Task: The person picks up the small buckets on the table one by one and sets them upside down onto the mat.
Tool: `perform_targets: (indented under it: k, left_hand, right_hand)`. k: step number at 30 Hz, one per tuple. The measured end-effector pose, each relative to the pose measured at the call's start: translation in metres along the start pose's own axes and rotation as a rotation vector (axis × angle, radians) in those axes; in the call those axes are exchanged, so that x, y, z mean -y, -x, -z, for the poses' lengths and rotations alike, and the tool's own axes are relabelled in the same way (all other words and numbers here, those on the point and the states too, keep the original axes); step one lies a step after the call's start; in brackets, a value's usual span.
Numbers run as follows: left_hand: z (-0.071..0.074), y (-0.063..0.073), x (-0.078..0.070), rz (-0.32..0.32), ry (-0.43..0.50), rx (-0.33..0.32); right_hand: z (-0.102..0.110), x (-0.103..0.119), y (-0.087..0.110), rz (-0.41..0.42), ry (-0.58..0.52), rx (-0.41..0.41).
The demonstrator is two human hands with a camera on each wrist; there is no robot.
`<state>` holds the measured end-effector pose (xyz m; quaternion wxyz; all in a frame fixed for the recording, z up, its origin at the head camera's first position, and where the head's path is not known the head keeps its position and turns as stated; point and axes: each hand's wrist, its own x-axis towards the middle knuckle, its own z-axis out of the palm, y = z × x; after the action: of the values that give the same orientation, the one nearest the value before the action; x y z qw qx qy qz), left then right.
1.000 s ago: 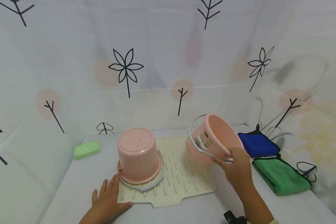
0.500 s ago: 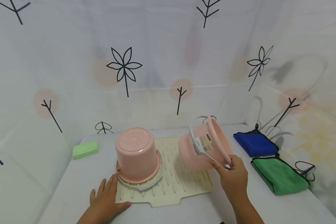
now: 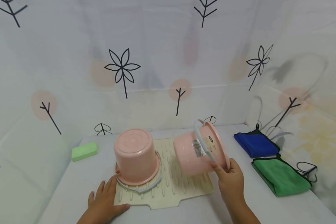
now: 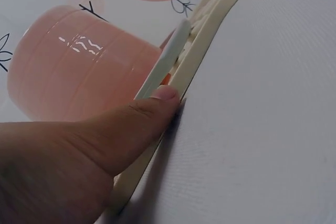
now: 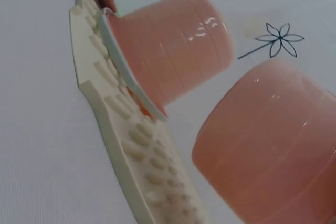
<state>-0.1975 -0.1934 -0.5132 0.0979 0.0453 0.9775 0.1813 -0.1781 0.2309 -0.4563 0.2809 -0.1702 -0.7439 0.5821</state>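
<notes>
One pink bucket [image 3: 135,158] stands upside down on the left part of a cream ridged drying mat [image 3: 165,199], its grey handle lying round the rim. My left hand [image 3: 102,199] rests at the mat's left front corner, fingers fairly straight along the edge; the left wrist view shows the thumb lying on that edge. A second pink bucket [image 3: 191,155], with a label and a grey handle, is tilted on its side above the right part of the mat, mouth to the right. My right hand [image 3: 231,183] pinches its rim near the handle. In the right wrist view this bucket [image 5: 273,145] hangs apart from the mat.
A light green sponge [image 3: 84,151] lies at the back left of the white table [image 3: 72,180]. Folded blue [image 3: 256,143] and green cloths [image 3: 281,175] with black edging lie at the right. A patterned white curtain [image 3: 156,62] closes off the back and sides.
The right hand has tipped the held bucket further over and brought it left, its mouth turning away and more of its side and label showing. The left hand has stayed at the mat's corner.
</notes>
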Motion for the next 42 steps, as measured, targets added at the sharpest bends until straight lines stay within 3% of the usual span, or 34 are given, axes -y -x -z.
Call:
perform_targets:
  k: [9, 12, 15, 18, 21, 23, 27, 29, 32, 34, 39, 42]
  left_hand:
    - [0.007, 0.002, -0.006, 0.015, 0.081, -0.070]
    - [0.013, 0.004, -0.012, 0.031, 0.088, -0.125]
    - [0.022, 0.009, -0.023, 0.058, 0.158, -0.262]
    - [0.032, 0.017, -0.038, 0.063, 0.272, -0.482]
    - [0.038, 0.024, -0.056, -0.003, 0.367, -0.664]
    - [0.039, 0.026, -0.066, -0.088, 0.400, -0.708]
    - [0.038, 0.022, -0.084, -0.304, 0.486, -0.641]
    - [0.036, 0.018, -0.091, -0.419, 0.536, -0.570]
    - [0.035, 0.012, -0.104, -0.528, 0.592, -0.448]
    - [0.034, 0.009, -0.114, -0.537, 0.604, -0.358]
    - [0.031, -0.006, -0.138, -0.485, 0.660, -0.131]
    - [0.026, -0.017, -0.149, -0.476, 0.706, -0.058]
  right_hand:
    - [-0.003, 0.003, 0.002, -0.099, -0.148, 0.061]
    - [-0.004, 0.003, 0.002, -0.128, -0.183, 0.088]
    - [-0.003, 0.002, 0.003, -0.149, -0.205, 0.115]
    - [-0.002, 0.001, 0.003, -0.170, -0.241, 0.139]
    - [-0.001, 0.001, 0.003, -0.184, -0.276, 0.148]
    - [0.000, 0.002, 0.002, -0.187, -0.290, 0.151]
    - [0.000, 0.002, 0.001, -0.183, -0.330, 0.149]
    - [-0.001, 0.001, 0.002, -0.182, -0.348, 0.152]
    - [-0.002, -0.001, 0.003, -0.182, -0.348, 0.159]
    - [-0.002, -0.002, 0.003, -0.182, -0.338, 0.167]
    - [-0.003, -0.003, 0.002, -0.177, -0.319, 0.170]
    - [-0.004, -0.004, 0.002, -0.174, -0.321, 0.169]
